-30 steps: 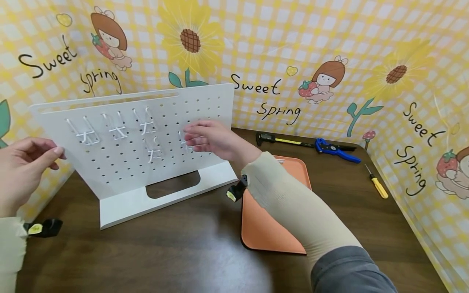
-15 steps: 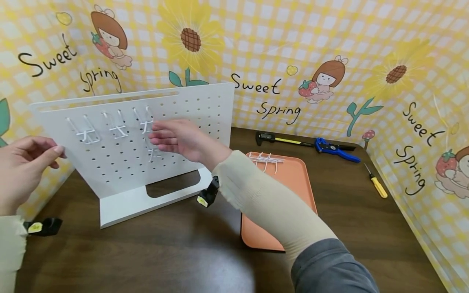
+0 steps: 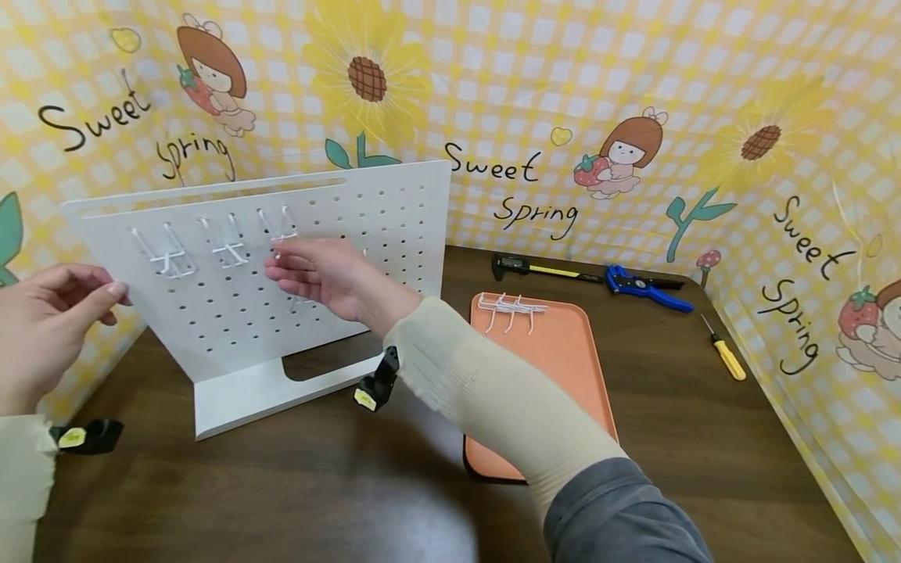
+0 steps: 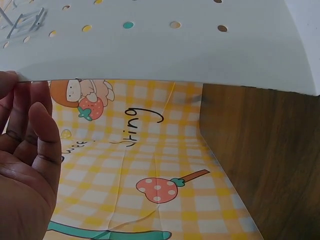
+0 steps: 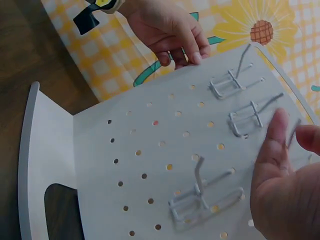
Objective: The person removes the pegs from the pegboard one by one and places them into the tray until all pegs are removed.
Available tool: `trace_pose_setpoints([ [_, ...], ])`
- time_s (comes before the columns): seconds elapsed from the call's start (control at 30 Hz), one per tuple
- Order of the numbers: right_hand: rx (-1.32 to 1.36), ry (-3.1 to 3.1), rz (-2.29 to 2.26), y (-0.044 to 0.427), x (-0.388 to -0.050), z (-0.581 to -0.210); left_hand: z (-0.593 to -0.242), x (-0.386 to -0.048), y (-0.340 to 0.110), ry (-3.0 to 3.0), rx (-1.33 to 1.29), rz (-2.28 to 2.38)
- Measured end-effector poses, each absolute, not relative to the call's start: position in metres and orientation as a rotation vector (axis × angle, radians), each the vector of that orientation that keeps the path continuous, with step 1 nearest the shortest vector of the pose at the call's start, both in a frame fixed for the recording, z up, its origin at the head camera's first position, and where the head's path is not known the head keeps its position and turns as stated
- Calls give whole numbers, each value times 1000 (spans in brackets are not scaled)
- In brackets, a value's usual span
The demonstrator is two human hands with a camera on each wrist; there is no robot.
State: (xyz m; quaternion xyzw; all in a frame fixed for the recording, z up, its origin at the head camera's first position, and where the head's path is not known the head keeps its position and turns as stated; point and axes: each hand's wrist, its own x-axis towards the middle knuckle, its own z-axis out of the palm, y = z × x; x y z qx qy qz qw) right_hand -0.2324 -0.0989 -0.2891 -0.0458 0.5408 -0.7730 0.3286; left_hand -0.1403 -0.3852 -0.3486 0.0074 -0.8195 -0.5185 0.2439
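A white pegboard (image 3: 246, 313) on a flat foot stands on the table, with several white wire hooks set in its holes. My left hand (image 3: 52, 332) pinches the board's left edge between thumb and fingers. My right hand (image 3: 320, 274) is in front of the board, thumb and forefinger on either side of the upright prong of the third top-row hook (image 3: 281, 223). In the right wrist view my right hand (image 5: 285, 185) pinches this prong; the rest of that hook is mostly hidden. Left of it hang two more hooks, the middle one (image 3: 228, 252) and the leftmost (image 3: 169, 262).
An orange tray (image 3: 542, 391) with several loose white hooks (image 3: 510, 309) lies right of the board. Behind it are a digital caliper (image 3: 542, 268) and a blue-handled wire stripper (image 3: 644, 288). A yellow screwdriver (image 3: 726, 356) lies near the table's right edge. Patterned cloth hangs behind.
My right hand has moved left along the board, from a hook near its right half to the third top-row hook. The hooks on the tray have come into view. My left hand stays put.
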Motion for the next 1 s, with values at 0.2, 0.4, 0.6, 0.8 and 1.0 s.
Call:
trace_pose_setpoints([
  [0.2,-88,1430,-2102,-102,-228,-292,-349,-142,-383,-2245,20,-1398],
  [0.4,-181,1397,-2079,-88,-226,-295,-348,-141,-383,-2255,40,-1398],
  [0.6,-229,1425,-2068,-60,-235,-298,-349,-141,-384,-2218,30,-1463],
  [0.8,-221,1617,-2031,-15,-248,-310,-352,-144,-385,-2163,-33,-1520],
  [1.0,-145,1769,-2036,26,-260,-329,-351,-145,-381,-2103,-83,-1576],
])
